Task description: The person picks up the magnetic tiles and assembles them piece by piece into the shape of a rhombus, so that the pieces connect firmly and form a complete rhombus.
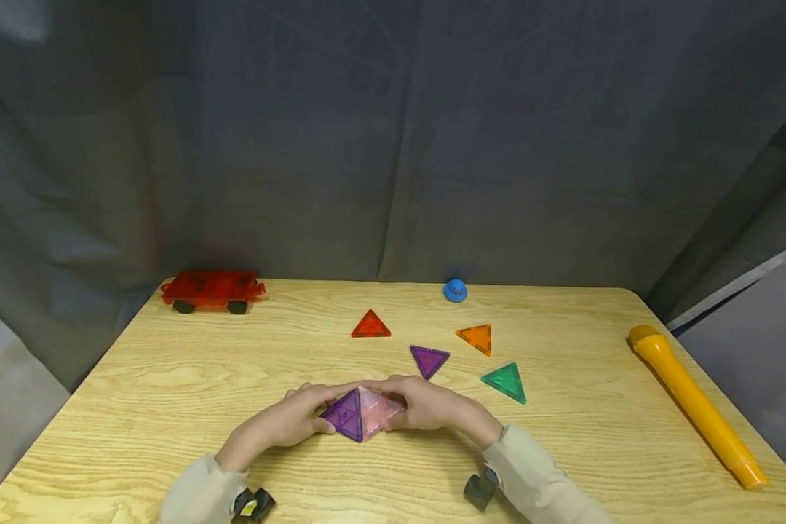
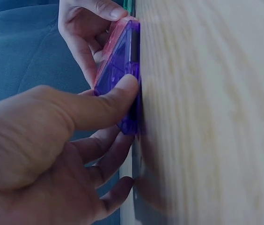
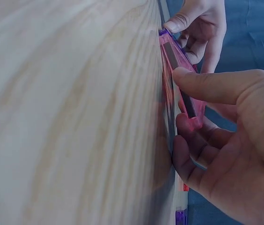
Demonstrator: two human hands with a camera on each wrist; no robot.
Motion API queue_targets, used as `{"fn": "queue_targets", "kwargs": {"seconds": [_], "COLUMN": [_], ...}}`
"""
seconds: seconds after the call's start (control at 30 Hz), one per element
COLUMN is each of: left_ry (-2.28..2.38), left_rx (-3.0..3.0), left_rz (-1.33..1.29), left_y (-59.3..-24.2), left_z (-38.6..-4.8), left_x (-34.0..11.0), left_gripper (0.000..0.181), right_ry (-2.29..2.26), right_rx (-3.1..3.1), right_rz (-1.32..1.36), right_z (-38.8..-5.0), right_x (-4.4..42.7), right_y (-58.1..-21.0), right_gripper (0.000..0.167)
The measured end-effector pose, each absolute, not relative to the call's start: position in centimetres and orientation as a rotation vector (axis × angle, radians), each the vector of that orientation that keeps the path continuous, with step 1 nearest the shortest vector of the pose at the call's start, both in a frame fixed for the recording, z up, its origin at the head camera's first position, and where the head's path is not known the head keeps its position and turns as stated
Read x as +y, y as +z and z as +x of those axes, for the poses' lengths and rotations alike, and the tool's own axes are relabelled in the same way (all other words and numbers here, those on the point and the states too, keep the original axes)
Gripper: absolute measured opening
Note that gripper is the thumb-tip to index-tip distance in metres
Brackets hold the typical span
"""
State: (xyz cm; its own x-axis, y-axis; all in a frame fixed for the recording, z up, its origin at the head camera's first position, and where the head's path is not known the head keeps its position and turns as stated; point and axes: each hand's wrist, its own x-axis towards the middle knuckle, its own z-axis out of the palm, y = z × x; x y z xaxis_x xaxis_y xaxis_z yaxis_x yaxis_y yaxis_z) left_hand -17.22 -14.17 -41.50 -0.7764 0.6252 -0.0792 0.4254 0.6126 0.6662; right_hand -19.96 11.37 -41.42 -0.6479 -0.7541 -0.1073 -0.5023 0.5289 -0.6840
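Observation:
A purple triangular tile (image 1: 346, 415) and a pink one (image 1: 376, 412) stand tilted, edge to edge, near the table's front middle. My left hand (image 1: 292, 416) pinches the purple tile, its thumb on the lower corner. On the other side my right hand (image 1: 429, 405) pinches the pink tile. In the left wrist view the left thumb lies on the purple tile (image 2: 118, 70), fingers behind it. The right wrist view has the right thumb on the pink tile (image 3: 183, 84), fingers curled behind. Whatever is behind the two tiles is mostly hidden.
Beyond the hands lie a red triangle (image 1: 370, 325), a purple triangle (image 1: 429, 360), an orange triangle (image 1: 477, 338) and a green triangle (image 1: 507, 382). A blue toy (image 1: 455, 290) and red wheeled piece (image 1: 212, 288) are at the back; a yellow stick (image 1: 697, 405) lies right.

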Motion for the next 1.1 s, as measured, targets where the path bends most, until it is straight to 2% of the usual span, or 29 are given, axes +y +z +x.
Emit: {"fn": "queue_targets", "kwargs": {"seconds": [0.37,0.63,1.1], "left_ry": [0.992,1.109,1.133], "left_rx": [2.47,2.369,2.317], "left_rz": [0.852,0.854,0.787], "left_y": [-41.7,-41.8,-41.3], "left_z": [-17.3,-17.3,-16.9], "left_x": [-14.2,-14.7,-14.8], "left_gripper": [0.065,0.054,0.054], "right_ry": [-0.855,-0.821,-0.81], "right_rx": [2.419,2.439,2.373], "right_rz": [-1.002,-1.042,-1.025], "right_z": [-19.6,-19.1,-18.7], "right_x": [11.3,11.5,11.0], "right_y": [-41.2,-41.4,-41.5], "right_gripper": [0.062,0.061,0.057]}}
